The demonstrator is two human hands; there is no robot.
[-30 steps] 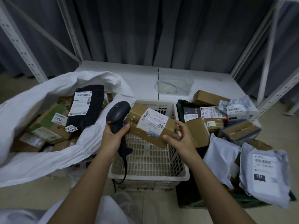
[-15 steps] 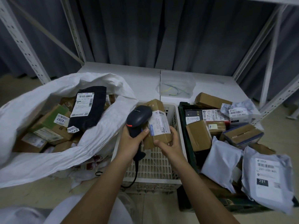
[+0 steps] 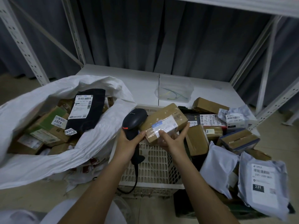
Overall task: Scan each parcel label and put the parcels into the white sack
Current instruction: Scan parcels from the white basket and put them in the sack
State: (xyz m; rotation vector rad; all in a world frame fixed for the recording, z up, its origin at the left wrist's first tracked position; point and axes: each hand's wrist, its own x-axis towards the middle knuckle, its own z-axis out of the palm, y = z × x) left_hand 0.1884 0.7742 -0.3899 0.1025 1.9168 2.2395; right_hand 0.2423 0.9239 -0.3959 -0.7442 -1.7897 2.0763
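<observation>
The wide-mouthed white woven sack at left already holds several labelled parcels, many cardboard and grey poly-bag parcels remain at right, and the brown taped cardboard box over the basket, grasped by the right hand, faces the black handheld scanner gripped in the left hand.

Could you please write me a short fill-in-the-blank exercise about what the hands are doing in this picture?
1. The left hand grips a black handheld ____.
2. The right hand holds a brown cardboard ____ over the white basket.
3. The black parcel with a label lies in the white ____.

Missing words: scanner; box; sack
</observation>
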